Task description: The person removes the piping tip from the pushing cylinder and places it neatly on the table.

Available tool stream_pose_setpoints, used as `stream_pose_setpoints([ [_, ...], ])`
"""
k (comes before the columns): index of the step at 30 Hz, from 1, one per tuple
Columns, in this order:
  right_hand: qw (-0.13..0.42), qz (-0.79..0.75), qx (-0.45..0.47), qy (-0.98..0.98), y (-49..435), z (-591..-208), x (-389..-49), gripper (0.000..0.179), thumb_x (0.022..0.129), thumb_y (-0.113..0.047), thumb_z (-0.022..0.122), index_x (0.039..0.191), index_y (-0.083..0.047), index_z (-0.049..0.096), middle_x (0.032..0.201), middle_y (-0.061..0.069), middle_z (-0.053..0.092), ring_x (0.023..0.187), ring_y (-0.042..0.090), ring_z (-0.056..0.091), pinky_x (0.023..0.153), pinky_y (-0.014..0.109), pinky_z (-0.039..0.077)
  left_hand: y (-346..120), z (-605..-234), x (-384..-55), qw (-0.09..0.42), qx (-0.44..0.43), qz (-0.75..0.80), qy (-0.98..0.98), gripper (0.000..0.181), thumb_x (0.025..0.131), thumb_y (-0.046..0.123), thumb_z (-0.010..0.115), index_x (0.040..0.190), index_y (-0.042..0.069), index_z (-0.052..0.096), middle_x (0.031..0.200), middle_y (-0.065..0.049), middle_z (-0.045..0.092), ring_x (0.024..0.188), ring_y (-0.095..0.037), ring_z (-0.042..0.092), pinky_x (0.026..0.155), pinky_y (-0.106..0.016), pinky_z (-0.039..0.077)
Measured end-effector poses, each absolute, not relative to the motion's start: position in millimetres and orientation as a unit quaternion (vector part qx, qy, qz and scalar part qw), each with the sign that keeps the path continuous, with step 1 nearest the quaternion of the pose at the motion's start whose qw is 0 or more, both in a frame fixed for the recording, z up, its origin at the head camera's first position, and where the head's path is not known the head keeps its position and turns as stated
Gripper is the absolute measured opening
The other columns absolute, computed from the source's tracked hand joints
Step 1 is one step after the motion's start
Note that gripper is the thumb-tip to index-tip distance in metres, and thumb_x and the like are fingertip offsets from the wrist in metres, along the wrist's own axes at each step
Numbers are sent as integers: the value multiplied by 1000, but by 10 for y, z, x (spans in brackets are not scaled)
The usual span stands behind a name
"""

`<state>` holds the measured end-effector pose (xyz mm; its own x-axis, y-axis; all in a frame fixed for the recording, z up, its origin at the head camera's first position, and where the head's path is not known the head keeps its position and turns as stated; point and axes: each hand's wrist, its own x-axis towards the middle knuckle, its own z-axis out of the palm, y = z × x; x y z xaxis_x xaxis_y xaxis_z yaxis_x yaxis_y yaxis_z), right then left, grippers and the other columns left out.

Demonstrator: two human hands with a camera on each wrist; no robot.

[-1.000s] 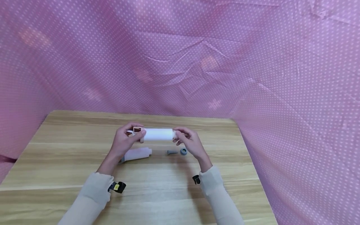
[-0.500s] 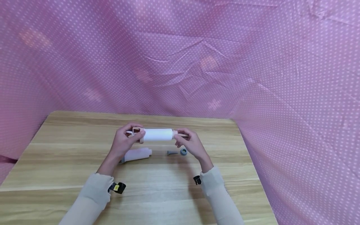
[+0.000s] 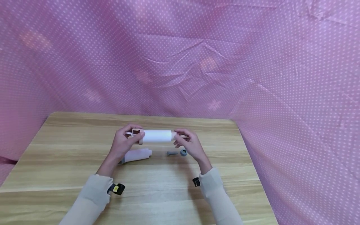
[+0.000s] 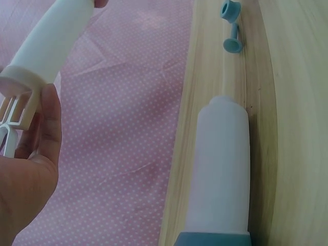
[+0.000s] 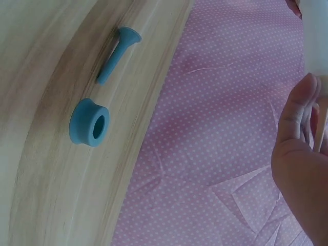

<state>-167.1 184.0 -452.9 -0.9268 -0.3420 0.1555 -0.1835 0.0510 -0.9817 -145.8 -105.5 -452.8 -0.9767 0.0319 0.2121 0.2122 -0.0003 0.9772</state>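
Tubes: 2, one white held tube above the surface, one lying tube on it. Grey-blue cone: 1. Grey-blue ring: 1; both nearer the surface's right edge than its left. Hands: 2, left hand and right hand. Sleeves: 2. Black wrist mounts: 2. Dotted cloth past the far edge: number of sheets unclear.

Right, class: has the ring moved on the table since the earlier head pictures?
No, it shows no shift in any direction: in the head view the ring keeps its place against the far edge of the table.
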Motion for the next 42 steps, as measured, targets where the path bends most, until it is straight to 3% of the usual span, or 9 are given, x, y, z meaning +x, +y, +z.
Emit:
stream_pose_setpoints([
  [3,61,-663,-170,727,1850,-4541,-1657,33,100,-3,62,130,10,59,113,22,65,84,25,69,74,42,62,-1040,-4542,-1459,64,-89,-704,-702,30,93,13,75,114,-6,65,102,-10,61,89,-19,59,74,-33,62],
  [9,87,-660,-174,726,1861,-4564,-1667,29,103,-8,60,125,11,62,101,25,68,74,16,66,72,33,61,-1050,-4535,-1452,70,-89,-685,-719,30,92,16,76,114,-2,67,105,-11,60,93,-22,58,72,-31,61],
  [17,81,-669,-207,709,1874,-4516,-1688,37,99,-3,64,134,6,58,120,24,65,82,20,70,78,40,62,-1073,-4500,-1470,62,-92,-683,-722,35,94,19,75,118,-4,65,109,-15,57,95,-23,58,75,-32,62],
  [22,74,-686,-201,696,1863,-4501,-1696,32,103,-6,59,131,9,59,111,19,66,80,20,69,78,40,62,-1063,-4495,-1473,66,-96,-681,-723,35,94,19,75,118,-4,65,109,-15,58,95,-23,58,75,-32,62],
  [26,64,-694,-190,691,1851,-4495,-1697,30,100,-2,62,127,12,59,109,17,65,81,19,69,80,38,62,-1040,-4459,-1444,71,-99,-677,-726,32,93,15,74,117,-4,65,105,-11,60,94,-20,58,73,-30,61],
  [31,60,-690,-180,699,1849,-4485,-1696,35,95,2,67,127,11,59,117,20,62,92,35,69,85,39,60,-1008,-4300,-1352,66,-93,-660,-742,30,93,11,72,117,-6,65,104,-10,61,93,-19,57,73,-26,59],
  [35,55,-684,-177,706,1849,-4478,-1695,32,94,2,68,124,11,60,121,21,62,97,48,65,85,38,60,-1050,-4445,-1426,70,-97,-648,-752,31,93,13,73,119,-2,66,105,-8,62,95,-19,57,73,-26,54],
  [42,37,-668,-185,720,1859,-4504,-1695,32,93,1,71,123,9,62,123,21,63,99,24,68,88,36,59,-1069,-4582,-1484,73,-100,-663,-739,31,94,17,74,119,2,67,107,-6,63,96,-19,57,74,-27,56],
])
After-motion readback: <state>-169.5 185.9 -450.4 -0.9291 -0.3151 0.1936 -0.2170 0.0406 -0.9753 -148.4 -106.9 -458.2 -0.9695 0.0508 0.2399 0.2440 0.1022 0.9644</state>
